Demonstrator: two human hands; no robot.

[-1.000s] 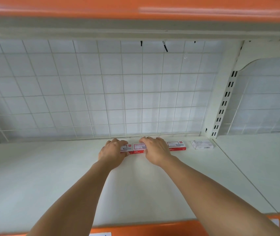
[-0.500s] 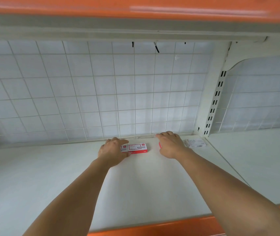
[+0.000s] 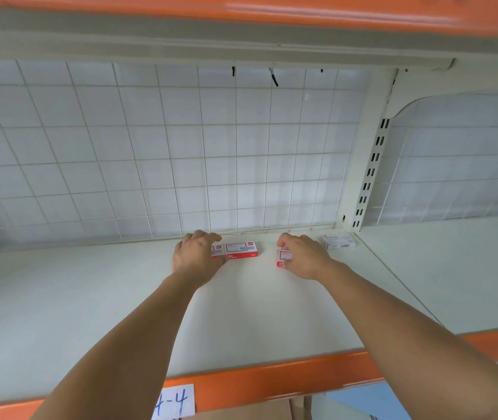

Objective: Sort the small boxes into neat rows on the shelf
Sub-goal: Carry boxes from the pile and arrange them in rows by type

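**Red boxes lined up at the back of a pale shelf**

Pale shelf board (image 3: 120, 298) runs back to a white wire grid (image 3: 151, 147), with an orange front rail carrying a label marked "4-4" (image 3: 175, 401).

At the back edge, the left hand (image 3: 194, 256) rests with curled fingers over the end of a red box (image 3: 217, 251), which touches a second red box (image 3: 241, 250) on its right. The right hand (image 3: 305, 257) covers a third red box (image 3: 284, 257), fingers curled round it; only its left end shows. This box sits apart from the pair, with a gap between. Further right, near the slotted upright (image 3: 369, 177), lies a white box (image 3: 339, 241), untouched.

These boxes look like light, stiff cardboard that should slide easily on the smooth board. Pinching the long sides, or pushing flat on an end, would likely keep each one square to the row.
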